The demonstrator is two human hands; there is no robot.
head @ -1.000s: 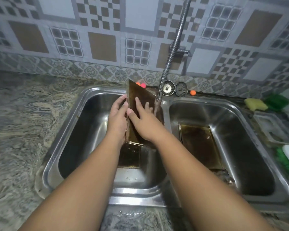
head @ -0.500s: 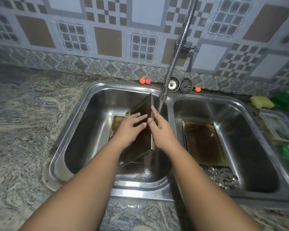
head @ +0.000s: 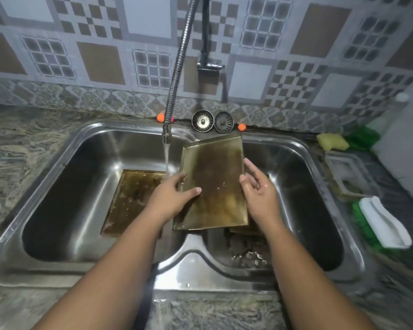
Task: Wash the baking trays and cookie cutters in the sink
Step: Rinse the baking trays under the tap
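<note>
Tray (head: 212,182) now rightward, over sink divider (head: 191,248)

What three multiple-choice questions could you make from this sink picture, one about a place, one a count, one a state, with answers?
1. Where does the yellow sponge lie? A inside a basin; B on the counter right of the sink; C on a shelf.
2. How many sink strainers stand behind the sink? A one; B two; C four.
3. The left hand is: A gripping the baking tray; B hanging idle; C wringing a cloth.
Answers: B, it sits beside the green scrubber on the counter; B, two round metal discs stand side by side; A, its thumb clamps the tray's left edge.
</note>
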